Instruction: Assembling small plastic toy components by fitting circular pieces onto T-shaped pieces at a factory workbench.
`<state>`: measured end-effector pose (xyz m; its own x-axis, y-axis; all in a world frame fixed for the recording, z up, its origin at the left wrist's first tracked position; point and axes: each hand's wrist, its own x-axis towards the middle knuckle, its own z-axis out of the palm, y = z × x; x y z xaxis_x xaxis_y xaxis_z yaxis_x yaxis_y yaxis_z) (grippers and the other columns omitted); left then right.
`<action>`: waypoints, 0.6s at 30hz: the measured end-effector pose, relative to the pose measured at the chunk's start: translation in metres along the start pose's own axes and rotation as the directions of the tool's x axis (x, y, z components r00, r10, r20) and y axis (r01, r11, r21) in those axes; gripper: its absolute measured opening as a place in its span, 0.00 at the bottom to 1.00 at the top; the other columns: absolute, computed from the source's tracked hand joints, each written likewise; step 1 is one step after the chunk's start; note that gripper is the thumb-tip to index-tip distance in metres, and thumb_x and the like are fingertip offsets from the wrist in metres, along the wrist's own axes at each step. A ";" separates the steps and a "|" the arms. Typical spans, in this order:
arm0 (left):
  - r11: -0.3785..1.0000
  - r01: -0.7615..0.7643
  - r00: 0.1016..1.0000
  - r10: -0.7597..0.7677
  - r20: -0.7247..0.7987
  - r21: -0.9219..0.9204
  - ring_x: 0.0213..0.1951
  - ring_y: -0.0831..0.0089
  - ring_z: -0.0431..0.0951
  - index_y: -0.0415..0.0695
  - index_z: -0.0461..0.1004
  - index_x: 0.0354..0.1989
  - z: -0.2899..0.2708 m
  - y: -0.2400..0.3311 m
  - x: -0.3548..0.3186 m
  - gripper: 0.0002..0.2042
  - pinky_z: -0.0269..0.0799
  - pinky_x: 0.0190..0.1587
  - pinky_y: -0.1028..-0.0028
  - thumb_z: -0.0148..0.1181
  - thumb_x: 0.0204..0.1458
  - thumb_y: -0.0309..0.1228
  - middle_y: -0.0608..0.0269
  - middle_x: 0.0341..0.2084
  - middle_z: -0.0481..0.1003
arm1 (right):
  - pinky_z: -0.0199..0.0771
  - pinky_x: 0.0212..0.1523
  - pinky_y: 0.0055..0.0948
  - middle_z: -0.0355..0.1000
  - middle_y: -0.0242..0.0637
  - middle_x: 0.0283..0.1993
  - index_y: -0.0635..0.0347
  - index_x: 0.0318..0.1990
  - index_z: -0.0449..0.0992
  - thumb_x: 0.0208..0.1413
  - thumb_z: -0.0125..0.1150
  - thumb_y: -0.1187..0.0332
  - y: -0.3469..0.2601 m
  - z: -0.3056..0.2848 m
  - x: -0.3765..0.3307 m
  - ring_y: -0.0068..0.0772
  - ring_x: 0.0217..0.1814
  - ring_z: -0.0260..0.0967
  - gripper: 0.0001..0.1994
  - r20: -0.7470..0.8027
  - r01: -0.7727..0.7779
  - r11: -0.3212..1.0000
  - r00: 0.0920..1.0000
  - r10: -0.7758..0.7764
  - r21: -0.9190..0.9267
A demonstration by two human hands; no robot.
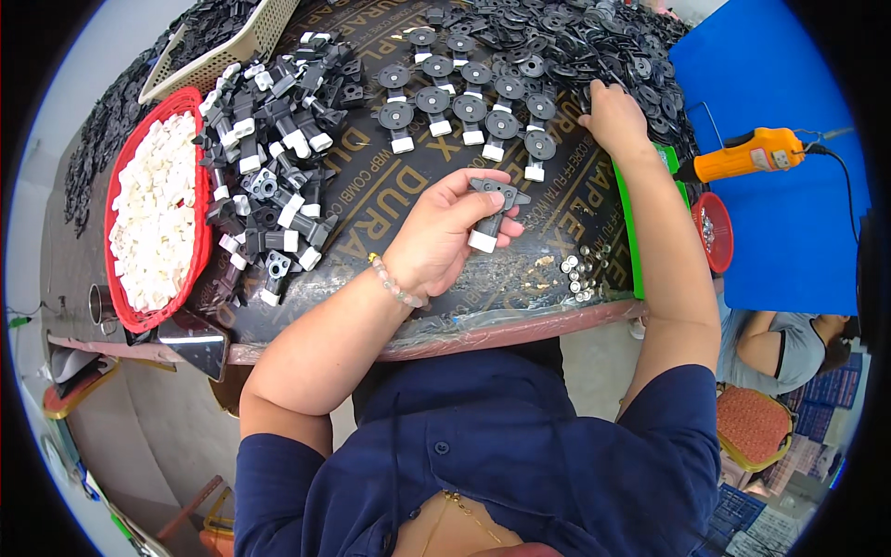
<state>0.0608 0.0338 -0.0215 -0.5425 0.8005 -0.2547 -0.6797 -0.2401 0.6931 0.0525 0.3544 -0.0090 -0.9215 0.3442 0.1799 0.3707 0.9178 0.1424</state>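
Note:
My left hand [444, 232] is closed around a black plastic bracket [492, 206] with a white block on its lower end; two holes show in its wide top. My right hand [616, 119] reaches to the near edge of a heap of black plastic discs [640, 65]. Its thumb and fingers are curled about a dark disc there, partly hidden. Between the hands and beyond them stand rows of joined parts, each a black disc on a white-ended bracket [470, 111]. Loose white-ended brackets [278, 200] lie piled left of my left hand.
A red basket [116, 269] holds small white pieces. Behind it is a beige basket [251, 46]. At right are a green tray [634, 251], an orange electric screwdriver [752, 158] and a red bowl [728, 249]. Small metal pieces [580, 278] lie near the front edge, a phone [197, 342] at left.

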 end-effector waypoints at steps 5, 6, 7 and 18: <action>1.000 -0.004 1.000 0.004 -0.022 -0.001 0.39 0.67 0.82 0.38 0.70 0.57 -0.001 0.003 0.001 0.15 0.80 0.42 0.72 0.56 0.64 0.28 0.49 0.43 0.77 | 0.79 0.47 0.49 0.78 0.53 0.40 0.64 0.40 0.78 0.49 0.72 0.64 0.027 0.006 0.018 0.55 0.46 0.78 0.15 0.012 -0.062 0.998 0.998 0.061 0.032; 1.000 -0.005 1.000 0.005 -0.023 -0.002 0.39 0.67 0.82 0.38 0.70 0.57 -0.001 0.003 0.001 0.15 0.80 0.42 0.72 0.56 0.64 0.28 0.49 0.43 0.77 | 0.79 0.48 0.48 0.79 0.53 0.39 0.64 0.37 0.80 0.50 0.72 0.63 0.029 -0.001 0.021 0.54 0.46 0.79 0.14 0.057 -0.075 0.995 0.996 0.072 0.069; 0.999 -0.030 0.999 0.029 -0.031 -0.042 0.39 0.67 0.82 0.39 0.70 0.57 0.000 0.002 0.001 0.15 0.81 0.42 0.71 0.57 0.63 0.28 0.51 0.42 0.77 | 0.78 0.45 0.46 0.80 0.51 0.34 0.64 0.33 0.81 0.49 0.72 0.62 0.027 -0.010 0.016 0.51 0.42 0.80 0.13 0.022 -0.091 0.983 0.996 0.089 0.158; 0.986 -0.082 0.997 0.083 0.003 -0.142 0.52 0.58 0.79 0.33 0.60 0.65 0.002 0.009 0.000 0.20 0.78 0.56 0.63 0.41 0.70 0.31 0.43 0.51 0.74 | 0.72 0.36 0.23 0.77 0.26 0.37 0.55 0.42 0.80 0.63 0.63 0.61 0.049 -0.028 -0.003 0.17 0.38 0.70 0.09 0.382 -0.375 0.163 0.924 -0.013 0.913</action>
<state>0.0551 0.0326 -0.0139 -0.5958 0.7793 -0.1943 -0.6963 -0.3805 0.6086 0.0766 0.3932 0.0247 -0.9007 0.3819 -0.2070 0.2996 0.2012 -0.9326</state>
